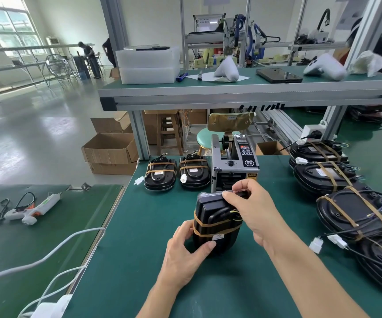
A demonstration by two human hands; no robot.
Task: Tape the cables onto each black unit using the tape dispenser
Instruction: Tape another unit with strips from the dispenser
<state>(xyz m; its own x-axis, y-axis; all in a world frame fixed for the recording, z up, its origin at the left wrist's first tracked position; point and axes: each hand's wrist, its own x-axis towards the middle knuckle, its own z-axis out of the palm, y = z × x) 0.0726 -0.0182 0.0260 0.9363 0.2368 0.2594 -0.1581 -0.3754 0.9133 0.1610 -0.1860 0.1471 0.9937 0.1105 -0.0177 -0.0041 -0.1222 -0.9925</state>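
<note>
A black unit (pixel 210 216) stands tilted on the green table (pixel 139 260), with tan tape bands and a black cable across its face. My left hand (pixel 185 255) grips its lower left side, thumb on the front near a white label. My right hand (pixel 251 210) pinches a strip of tape (pixel 239 191) at the unit's top edge, just in front of the grey tape dispenser (pixel 233 166). Two taped black units (pixel 160 176) (pixel 194 174) lie left of the dispenser.
Several black units with tan tape and loose cables are stacked on the right (pixel 336 180). A white glue gun (pixel 31 210) lies on the left table. White cables (pixel 66 246) cross the gap between tables. Cardboard boxes (pixel 109 152) sit on the floor.
</note>
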